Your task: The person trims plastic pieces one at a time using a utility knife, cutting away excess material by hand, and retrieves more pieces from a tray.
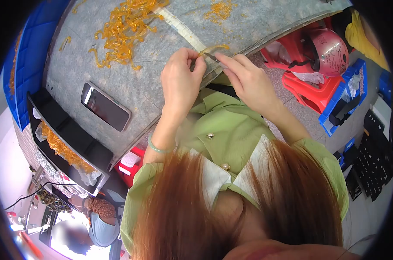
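Note:
My left hand (181, 82) is closed in a pinch on a curved strip of translucent amber plastic (218, 47) near the table's front edge. My right hand (252, 82) is closed on a small, slim dark tool (212, 57), whose tip meets the strip beside my left fingertips. The tool's exact kind is too small to tell. Beyond my hands, a tangled pile of similar amber strips (126, 30) lies on the grey cloth-covered table (153, 80). Small amber bits (221, 11) are scattered farther right.
A phone (105, 106) lies left of my hands. A black bin (70, 130) holds amber pieces in plastic; a blue crate (36, 56) stands behind it. On the right are a pink helmet (331, 53), red stool (311, 93) and blue basket (357, 82). Another person (103, 225) sits lower left.

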{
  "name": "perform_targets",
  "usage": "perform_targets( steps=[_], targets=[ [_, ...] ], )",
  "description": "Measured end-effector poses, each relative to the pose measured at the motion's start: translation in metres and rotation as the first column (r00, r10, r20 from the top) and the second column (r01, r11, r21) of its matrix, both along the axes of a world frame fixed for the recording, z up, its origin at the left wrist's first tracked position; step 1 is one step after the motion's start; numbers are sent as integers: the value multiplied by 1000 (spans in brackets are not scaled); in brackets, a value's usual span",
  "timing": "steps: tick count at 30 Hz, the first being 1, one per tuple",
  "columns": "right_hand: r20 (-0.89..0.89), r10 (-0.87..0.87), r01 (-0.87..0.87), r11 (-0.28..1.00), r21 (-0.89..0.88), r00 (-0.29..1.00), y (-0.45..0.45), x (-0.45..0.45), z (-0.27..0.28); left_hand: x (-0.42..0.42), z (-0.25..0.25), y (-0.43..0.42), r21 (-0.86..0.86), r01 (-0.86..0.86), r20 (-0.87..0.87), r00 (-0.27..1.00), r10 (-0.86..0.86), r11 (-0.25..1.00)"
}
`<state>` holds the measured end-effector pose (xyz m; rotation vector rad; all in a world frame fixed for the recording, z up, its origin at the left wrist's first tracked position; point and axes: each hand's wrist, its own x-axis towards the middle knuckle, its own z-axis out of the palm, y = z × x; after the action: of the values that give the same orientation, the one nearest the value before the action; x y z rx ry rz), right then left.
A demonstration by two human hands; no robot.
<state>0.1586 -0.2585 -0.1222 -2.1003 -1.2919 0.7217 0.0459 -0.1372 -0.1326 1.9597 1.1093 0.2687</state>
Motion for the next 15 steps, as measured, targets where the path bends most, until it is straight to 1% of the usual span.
perform_targets(
  steps=[15],
  targets=[
    [89,38,-38,999,4,995,1,-2,-1,-1,-1,0,8,6,14,1000,-6,1000]
  ],
)
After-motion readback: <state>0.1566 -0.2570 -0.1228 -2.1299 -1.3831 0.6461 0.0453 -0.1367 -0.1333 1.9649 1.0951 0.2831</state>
